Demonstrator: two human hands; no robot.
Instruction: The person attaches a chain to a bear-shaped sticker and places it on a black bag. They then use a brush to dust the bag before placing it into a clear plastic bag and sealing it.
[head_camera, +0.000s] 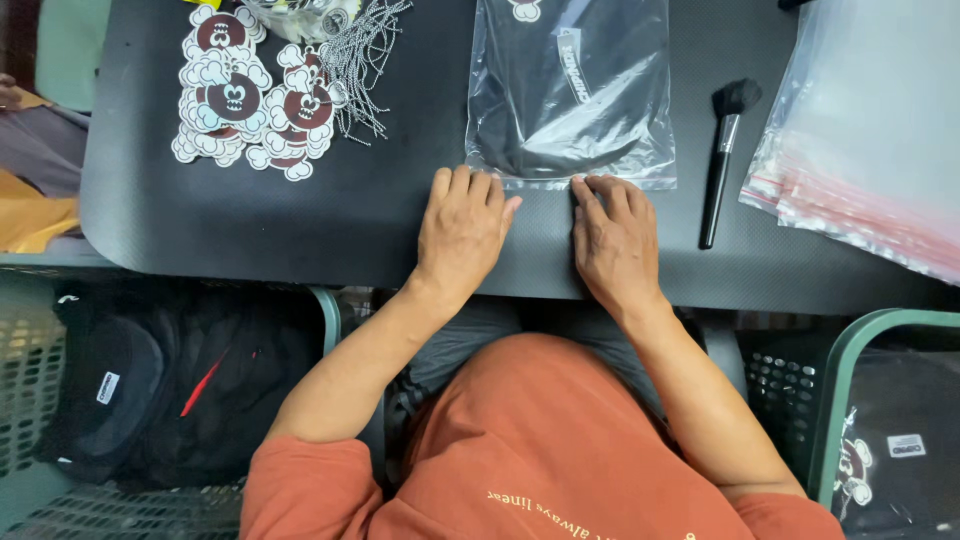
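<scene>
Both hands (540, 235) press the bag's (570, 90) near edge.

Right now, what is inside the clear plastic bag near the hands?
Inside the clear plastic bag lies a folded black garment with a small tag. Its folded underside is covered, so nothing more can be told.

Even, fairly bright overhead light; white glare streaks the clear plastic bag holding a black garment (570, 90) at twelve o'clock. Focus is sharp centrally, while the green plastic baskets (850, 400) toward five and seven o'clock sit dim, with slight wide-angle bending at the edges.
</scene>
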